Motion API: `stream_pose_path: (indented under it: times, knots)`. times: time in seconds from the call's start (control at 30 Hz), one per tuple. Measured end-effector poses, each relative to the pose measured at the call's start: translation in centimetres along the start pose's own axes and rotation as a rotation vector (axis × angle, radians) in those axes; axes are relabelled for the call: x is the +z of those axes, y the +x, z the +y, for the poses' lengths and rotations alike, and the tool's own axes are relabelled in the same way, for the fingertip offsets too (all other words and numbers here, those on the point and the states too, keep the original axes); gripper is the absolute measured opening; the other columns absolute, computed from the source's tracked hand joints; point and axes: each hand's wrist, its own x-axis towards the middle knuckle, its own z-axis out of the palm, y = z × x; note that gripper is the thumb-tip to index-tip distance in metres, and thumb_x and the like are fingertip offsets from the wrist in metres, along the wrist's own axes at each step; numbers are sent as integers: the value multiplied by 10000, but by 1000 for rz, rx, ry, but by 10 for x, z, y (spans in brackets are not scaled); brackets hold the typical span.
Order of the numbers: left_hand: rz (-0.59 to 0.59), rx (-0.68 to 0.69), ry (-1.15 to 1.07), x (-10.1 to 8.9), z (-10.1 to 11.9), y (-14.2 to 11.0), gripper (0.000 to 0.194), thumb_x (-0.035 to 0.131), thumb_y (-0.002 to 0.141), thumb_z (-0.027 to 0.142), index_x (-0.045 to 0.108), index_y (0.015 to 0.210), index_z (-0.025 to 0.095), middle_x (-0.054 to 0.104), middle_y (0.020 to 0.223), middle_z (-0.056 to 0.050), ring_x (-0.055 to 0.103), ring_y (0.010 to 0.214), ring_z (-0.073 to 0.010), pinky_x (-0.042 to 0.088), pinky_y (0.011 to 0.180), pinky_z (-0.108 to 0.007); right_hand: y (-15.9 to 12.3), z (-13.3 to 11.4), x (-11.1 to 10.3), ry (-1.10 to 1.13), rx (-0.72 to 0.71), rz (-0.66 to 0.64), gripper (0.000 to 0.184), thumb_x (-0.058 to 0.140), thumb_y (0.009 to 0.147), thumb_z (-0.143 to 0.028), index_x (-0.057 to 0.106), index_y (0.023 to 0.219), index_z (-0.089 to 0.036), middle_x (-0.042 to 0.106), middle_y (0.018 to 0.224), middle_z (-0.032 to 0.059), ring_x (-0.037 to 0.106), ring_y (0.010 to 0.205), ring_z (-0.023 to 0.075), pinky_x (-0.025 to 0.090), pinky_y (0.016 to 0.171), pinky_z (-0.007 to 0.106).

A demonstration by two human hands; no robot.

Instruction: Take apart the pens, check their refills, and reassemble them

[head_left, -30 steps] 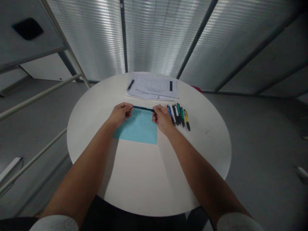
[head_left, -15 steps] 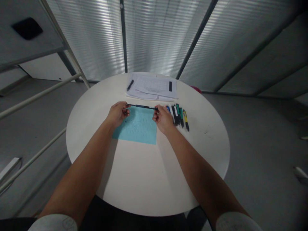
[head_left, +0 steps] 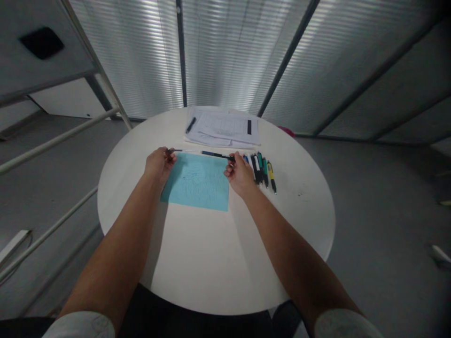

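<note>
My left hand (head_left: 157, 165) is closed in a pinch on a slim dark end piece (head_left: 176, 150), beyond the upper left corner of a light blue sheet (head_left: 197, 185). A thin pale stretch runs from that piece toward a black pen barrel (head_left: 213, 154); whether it joins the two is unclear. Gripping the barrel's right end is my right hand (head_left: 241, 174), its fingertips pressed together over the sheet's upper right corner. Both pieces are held level, roughly in line. Faint writing covers the blue sheet.
Just right of my right hand, several pens (head_left: 260, 168) lie side by side, with a yellow and black pen (head_left: 271, 177) outermost. Stacked white papers (head_left: 225, 126) bearing a black pen (head_left: 190, 125) occupy the far side of the round white table (head_left: 211, 263). Metal rails (head_left: 59, 136) stand at left.
My left hand has moved left with the dark end piece, and a pale stretch now shows between it and the barrel. My right hand has stayed nearly still.
</note>
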Motion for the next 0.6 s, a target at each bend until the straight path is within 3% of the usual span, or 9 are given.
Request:
stream_pose_path:
  times: [0.13,0.4,0.6]
  knots:
    - [20,24,29,-1,-3,4,132,496,860,77,510,760,161,577,641,-31,530,486,-87,473,468,-178,-1,0,0,-1,-4,-15,299,702,811,-483,587,836,-209,519,609,-81,451,461,38,341,426,173]
    - [-52,132,188,-2,-12,2,126,515,855,87,512,758,168,638,697,-48,573,519,-108,538,549,-253,-3,3,4,-113,-63,-39,359,722,770,-537,569,826,-217,483,573,-96,441,434,42,332,406,178]
    - [-99,147,266,0,-16,-3,107,559,849,98,514,787,173,668,746,-45,619,563,-124,561,599,-291,-1,9,2,-321,-240,-54,395,633,812,-612,560,830,-224,442,537,-100,423,406,53,313,381,187]
